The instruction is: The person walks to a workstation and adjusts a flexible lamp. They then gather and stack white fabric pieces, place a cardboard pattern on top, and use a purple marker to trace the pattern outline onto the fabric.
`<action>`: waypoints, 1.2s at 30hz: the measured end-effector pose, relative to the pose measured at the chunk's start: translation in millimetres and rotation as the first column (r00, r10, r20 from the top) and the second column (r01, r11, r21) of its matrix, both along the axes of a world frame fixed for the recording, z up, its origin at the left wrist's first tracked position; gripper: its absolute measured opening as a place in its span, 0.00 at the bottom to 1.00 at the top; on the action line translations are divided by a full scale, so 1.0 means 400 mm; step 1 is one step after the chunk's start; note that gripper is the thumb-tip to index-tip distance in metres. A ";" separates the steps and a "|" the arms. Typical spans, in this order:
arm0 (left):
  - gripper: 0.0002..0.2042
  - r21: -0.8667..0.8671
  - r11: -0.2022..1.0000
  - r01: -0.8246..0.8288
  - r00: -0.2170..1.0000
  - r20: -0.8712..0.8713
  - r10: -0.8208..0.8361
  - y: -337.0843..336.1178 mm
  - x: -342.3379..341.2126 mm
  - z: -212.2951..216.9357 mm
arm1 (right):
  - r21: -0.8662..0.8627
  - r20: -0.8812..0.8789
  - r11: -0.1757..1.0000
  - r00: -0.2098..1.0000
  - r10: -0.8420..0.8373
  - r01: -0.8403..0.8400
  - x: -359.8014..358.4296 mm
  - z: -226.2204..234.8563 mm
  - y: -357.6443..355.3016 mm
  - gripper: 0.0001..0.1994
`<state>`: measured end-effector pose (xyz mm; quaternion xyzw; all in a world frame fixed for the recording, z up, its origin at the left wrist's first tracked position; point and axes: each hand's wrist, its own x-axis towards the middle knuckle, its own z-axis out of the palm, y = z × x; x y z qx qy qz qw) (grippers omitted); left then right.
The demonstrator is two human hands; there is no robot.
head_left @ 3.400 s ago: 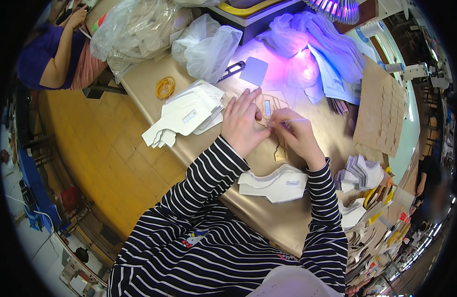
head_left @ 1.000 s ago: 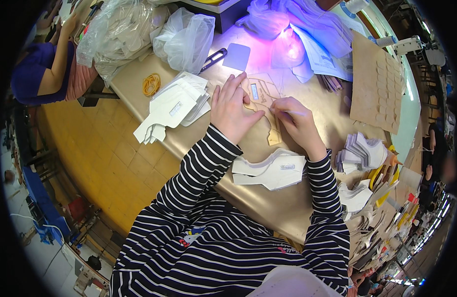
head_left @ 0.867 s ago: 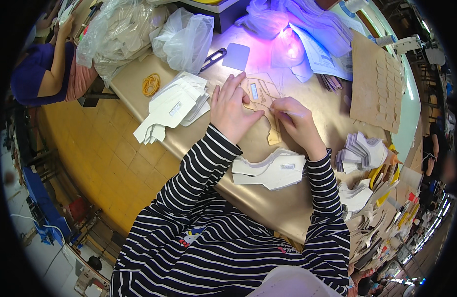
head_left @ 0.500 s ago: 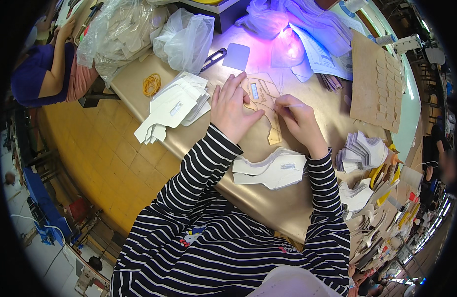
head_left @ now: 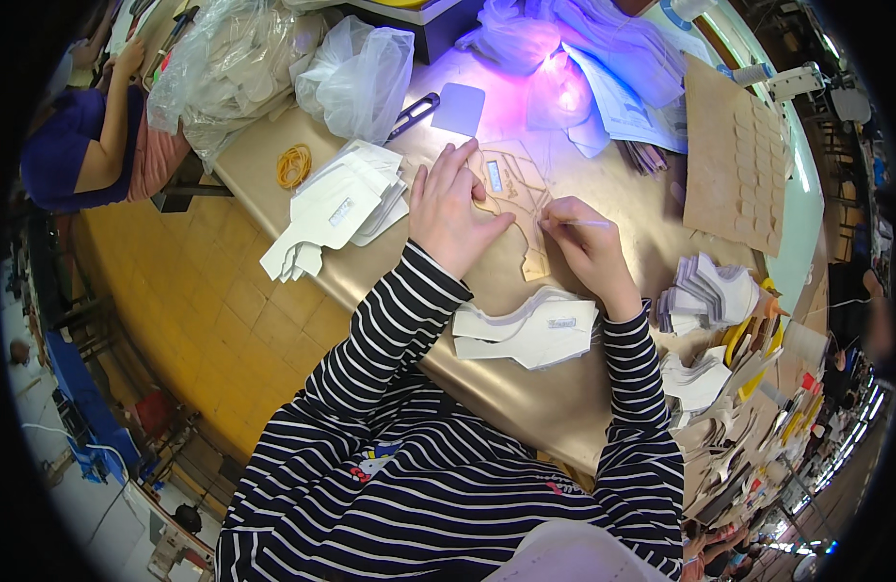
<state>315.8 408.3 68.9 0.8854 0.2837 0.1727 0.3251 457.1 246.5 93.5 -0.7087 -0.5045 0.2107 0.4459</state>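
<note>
My left hand (head_left: 451, 209) lies with fingers spread over the left part of a flat, see-through pattern template (head_left: 511, 184) with cut-out lines and a small label. My right hand (head_left: 592, 247) is closed in a pinch around a slim, pale pen (head_left: 592, 223), its tip by the template's right edge. What lies under the template is hard to make out. Nearer me, between my forearms, rests a stack of white cut pieces (head_left: 530, 328). Another stack of white cut pieces (head_left: 336, 209) sits to the left of my left hand.
Rubber bands (head_left: 294, 166), a black cutter (head_left: 415, 115), a grey-blue card (head_left: 459, 109) and clear plastic bags (head_left: 356, 82) lie at the back left. A lit bag (head_left: 561, 92) and a brown sheet (head_left: 734, 160) are at the back right. Grey-edged pieces (head_left: 710, 294) stand at the right.
My right hand has shifted slightly down along the template's right edge, and the pen shows more plainly. My left hand keeps its place on the template.
</note>
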 end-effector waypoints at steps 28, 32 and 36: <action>0.21 -0.007 1.000 -0.008 1.000 0.001 0.008 -0.001 0.002 0.001 | -0.104 -0.028 0.983 0.988 0.150 -0.152 -0.002 0.036 -0.022 0.08; 0.21 0.009 1.000 -0.013 1.000 0.011 0.013 -0.002 0.002 0.000 | -0.080 -0.161 0.994 0.985 0.057 -0.070 -0.012 0.029 -0.046 0.07; 0.22 0.040 0.999 -0.001 1.000 -0.012 0.001 0.000 0.001 -0.003 | -0.052 -0.072 0.989 0.989 0.132 -0.136 -0.014 0.018 -0.048 0.07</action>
